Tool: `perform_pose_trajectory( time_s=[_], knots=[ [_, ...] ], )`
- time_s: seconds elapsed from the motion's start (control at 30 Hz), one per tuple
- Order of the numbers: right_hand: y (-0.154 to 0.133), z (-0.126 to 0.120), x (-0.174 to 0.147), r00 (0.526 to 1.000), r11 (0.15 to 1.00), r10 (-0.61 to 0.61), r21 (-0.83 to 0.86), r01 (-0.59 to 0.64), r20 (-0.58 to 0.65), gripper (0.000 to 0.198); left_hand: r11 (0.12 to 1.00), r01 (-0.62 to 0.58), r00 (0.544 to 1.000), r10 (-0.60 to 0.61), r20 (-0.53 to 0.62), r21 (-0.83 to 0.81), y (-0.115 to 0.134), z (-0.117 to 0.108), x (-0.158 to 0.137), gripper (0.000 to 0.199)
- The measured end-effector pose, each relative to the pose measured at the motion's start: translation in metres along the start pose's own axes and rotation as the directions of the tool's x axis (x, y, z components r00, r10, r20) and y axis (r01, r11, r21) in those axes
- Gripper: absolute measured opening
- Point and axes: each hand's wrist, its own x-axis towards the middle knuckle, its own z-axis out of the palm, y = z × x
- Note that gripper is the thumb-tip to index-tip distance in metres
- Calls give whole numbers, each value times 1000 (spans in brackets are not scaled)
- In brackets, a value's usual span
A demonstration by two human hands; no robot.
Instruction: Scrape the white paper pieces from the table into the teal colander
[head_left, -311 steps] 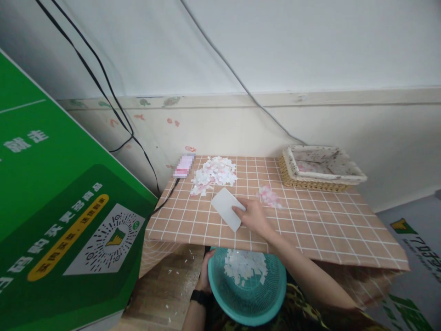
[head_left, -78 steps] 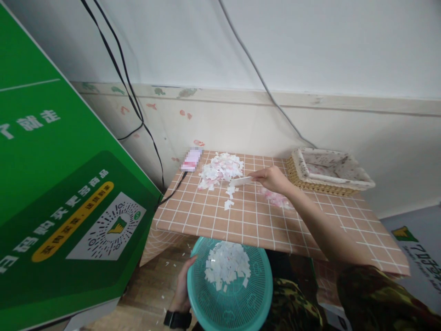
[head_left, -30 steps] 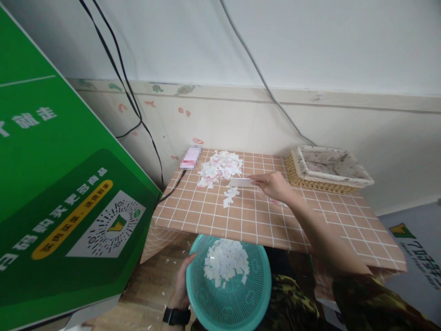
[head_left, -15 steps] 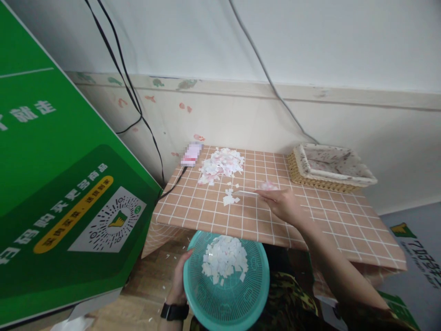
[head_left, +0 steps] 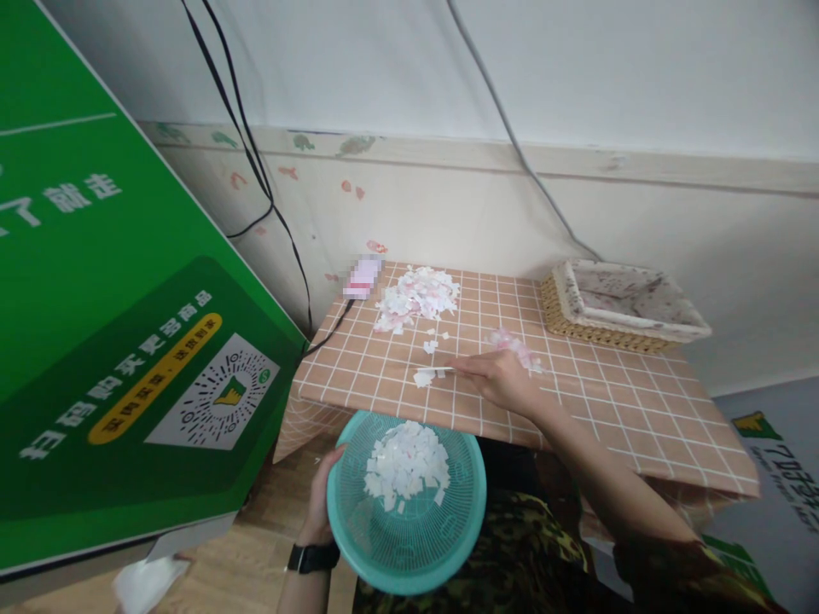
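My left hand grips the rim of a teal plastic colander just below the table's front edge. A heap of small white paper scraps lies inside it. Over the table, my right hand is closed on a thin white card-like piece, seen nearly edge-on. Its tip is over a few loose paper scraps; whether it touches them I cannot tell. Behind the right hand are pinkish scraps, partly covered by it. A larger pile of white and pink scraps rests farther back.
The table has a brown checked cloth. A lined wicker basket stands at the back right, and a phone-like object with a black cable sits at the back left. A green printed panel borders the left side.
My right hand has moved left and toward the front edge with the white piece, uncovering more pink scraps. The colander remains in my left hand. The view has shifted slightly.
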Motion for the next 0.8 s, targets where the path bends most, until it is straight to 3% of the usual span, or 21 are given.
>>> perform_pose_trajectory(
  time_s=[0.13, 0.27, 0.4, 0.63, 0.8],
  knots=[
    [-3, -3, -17, 995, 999, 31, -37, -35, -94, 32, 1000, 14, 1000, -14, -10, 15, -2, 5, -2, 17],
    [-9, 4, -25, 1000, 999, -31, 42, 31, 2, 42, 999, 38, 999, -39, 6, 4, -5, 8, -3, 15],
    [-17, 15, -12, 996, 996, -73, 51, 71, 47, 52, 998, 56, 998, -56, 30, 1, -9, 7, -1, 16],
    [-7, 10, -14, 997, 990, -5, -144, -7, -81, 48, 998, 69, 997, -69, 33, 12, -11, 3, 0, 18],
    [-18, 15, -29, 996, 991, -89, -100, 85, -31, 50, 999, 17, 1000, -16, 20, -29, -8, 7, -3, 14]
  ],
)
